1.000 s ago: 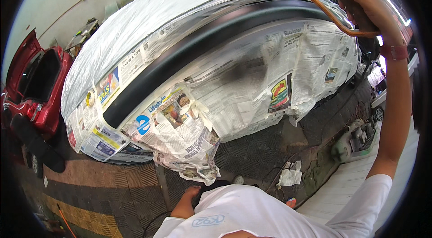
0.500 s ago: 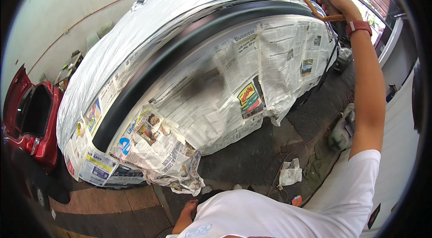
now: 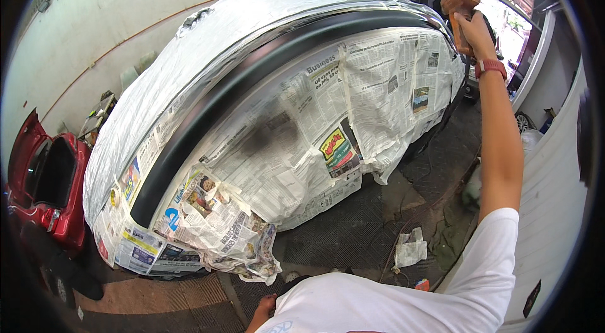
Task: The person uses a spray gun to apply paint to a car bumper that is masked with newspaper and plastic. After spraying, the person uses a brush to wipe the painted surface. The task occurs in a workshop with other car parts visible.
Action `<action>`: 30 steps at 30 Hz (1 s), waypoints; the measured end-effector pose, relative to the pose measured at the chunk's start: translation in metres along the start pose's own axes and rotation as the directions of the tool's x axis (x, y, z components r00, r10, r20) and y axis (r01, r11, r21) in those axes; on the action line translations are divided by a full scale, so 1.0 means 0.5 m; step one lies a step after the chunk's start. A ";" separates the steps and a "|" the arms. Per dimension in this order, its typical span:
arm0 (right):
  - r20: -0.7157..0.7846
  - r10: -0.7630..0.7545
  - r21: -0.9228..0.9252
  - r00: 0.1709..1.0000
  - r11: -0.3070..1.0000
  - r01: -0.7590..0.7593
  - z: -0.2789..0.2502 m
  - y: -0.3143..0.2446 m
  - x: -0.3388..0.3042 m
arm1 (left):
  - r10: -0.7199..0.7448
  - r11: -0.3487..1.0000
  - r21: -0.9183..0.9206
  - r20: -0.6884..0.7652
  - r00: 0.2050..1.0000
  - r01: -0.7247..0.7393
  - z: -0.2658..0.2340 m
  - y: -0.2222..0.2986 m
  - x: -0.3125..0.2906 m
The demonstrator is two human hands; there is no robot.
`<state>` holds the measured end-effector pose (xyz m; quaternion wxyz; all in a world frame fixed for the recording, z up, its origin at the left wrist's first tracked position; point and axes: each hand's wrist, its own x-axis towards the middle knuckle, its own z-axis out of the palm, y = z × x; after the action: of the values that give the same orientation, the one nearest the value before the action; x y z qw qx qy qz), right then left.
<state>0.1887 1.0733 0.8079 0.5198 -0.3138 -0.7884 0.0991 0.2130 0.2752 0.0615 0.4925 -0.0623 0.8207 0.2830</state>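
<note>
My right hand (image 3: pixel 474 35) is raised at the upper right, its fingers wrapped round the grip of an orange heat gun (image 3: pixel 462 0). The tool is near the far end of a car's glossy black curved roof edge (image 3: pixel 159 172). Newspaper sheets (image 3: pixel 378 87) mask the car's side below this strip, with a dark smudge in their middle. Silvery sheeting (image 3: pixel 151 74) covers the roof above. Low at my side, my left hand (image 3: pixel 267 303) has its fingers curled in, apart from the car; nothing shows in them.
A red car (image 3: pixel 66 232) with its rear lid raised stands at the far left. Crumpled paper (image 3: pixel 411 248) and a small orange packet (image 3: pixel 422 284) lie on the dark mat floor (image 3: pixel 328 251). A white wall surface (image 3: pixel 548 232) runs along my right.
The heat gun has turned from lying sideways, nozzle left, to a more upright view, and sits slightly lower and farther right. The view has shifted a little. My left hand stays low.
</note>
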 end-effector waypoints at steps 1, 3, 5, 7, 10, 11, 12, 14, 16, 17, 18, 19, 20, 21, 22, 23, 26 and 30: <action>0.022 -0.064 0.196 0.998 0.979 0.058 0.004 -0.012 -0.031 | 0.068 0.998 -0.003 0.013 0.998 -0.068 0.002 -0.036 0.023; 0.304 -0.026 0.352 0.952 0.932 -0.087 -0.013 -0.042 -0.081 | 0.082 0.996 -0.019 0.007 0.997 -0.081 0.008 -0.048 0.028; 0.474 -0.035 0.439 0.880 0.876 -0.201 -0.019 -0.119 -0.160 | -0.049 0.997 -0.059 -0.038 0.998 0.046 0.010 -0.028 0.015; 0.476 -0.150 0.538 0.867 0.829 -0.152 -0.015 -0.181 -0.237 | -0.050 0.999 -0.010 -0.019 0.999 0.050 -0.003 -0.017 0.019; 0.515 -0.288 0.638 0.807 0.757 -0.137 -0.003 -0.258 -0.317 | -0.021 0.999 -0.037 -0.032 0.999 0.020 -0.023 -0.041 0.055; 0.527 -0.332 0.652 0.782 0.748 -0.123 -0.002 -0.276 -0.335 | 0.006 0.998 -0.060 -0.038 0.999 -0.009 -0.025 -0.051 0.068; 0.537 -0.375 0.665 0.755 0.739 -0.105 0.000 -0.298 -0.355 | -0.007 0.997 -0.082 -0.058 0.998 0.002 -0.025 -0.048 0.067; 0.571 -0.460 0.679 0.680 0.730 -0.077 -0.004 -0.366 -0.409 | -0.044 0.990 -0.134 -0.102 0.994 0.030 -0.021 -0.035 0.057; 0.325 -0.645 0.787 0.691 0.590 0.181 0.016 -0.416 -0.465 | -0.036 0.994 -0.111 -0.099 0.994 0.025 -0.029 -0.032 0.053; 0.369 -0.667 0.851 0.647 0.522 0.053 0.007 -0.455 -0.493 | -0.038 0.994 -0.104 -0.097 0.995 0.027 -0.028 -0.035 0.047; 0.407 -0.691 0.887 0.597 0.455 -0.078 -0.005 -0.485 -0.516 | -0.061 0.995 -0.088 -0.110 0.992 0.051 -0.024 -0.030 0.033; 0.438 -0.734 0.852 0.520 0.523 0.022 0.005 -0.488 -0.535 | -0.077 0.995 -0.069 -0.114 0.990 0.069 -0.018 -0.008 0.004; 0.467 -0.757 0.842 0.458 0.538 0.029 0.009 -0.492 -0.554 | -0.087 0.996 -0.039 -0.116 0.989 0.083 -0.026 0.039 -0.035; 0.477 -0.786 0.848 0.393 0.529 0.027 0.004 -0.501 -0.567 | -0.079 0.997 -0.006 -0.140 0.987 0.079 -0.027 0.011 -0.031; 0.477 -0.809 0.871 0.344 0.486 -0.066 -0.007 -0.513 -0.590 | -0.055 0.997 0.036 -0.152 0.987 0.061 -0.022 0.001 -0.026; 0.483 -0.815 0.873 0.320 0.478 -0.099 -0.022 -0.523 -0.608 | -0.039 0.996 0.070 -0.166 0.985 0.051 -0.021 -0.007 -0.026; 0.559 -0.821 0.827 0.120 0.541 -0.151 -0.043 -0.516 -0.628 | -0.045 0.994 0.098 -0.108 0.993 0.056 -0.024 -0.018 -0.027; 0.592 -0.774 0.806 0.224 0.569 -0.163 -0.031 -0.462 -0.630 | -0.074 0.996 -0.061 -0.062 0.995 0.070 -0.026 -0.013 -0.052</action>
<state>0.1944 0.7013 0.6877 0.0408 0.2374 -0.8609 0.4482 0.2185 0.2585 0.0853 0.4736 -0.1153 0.8247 0.2867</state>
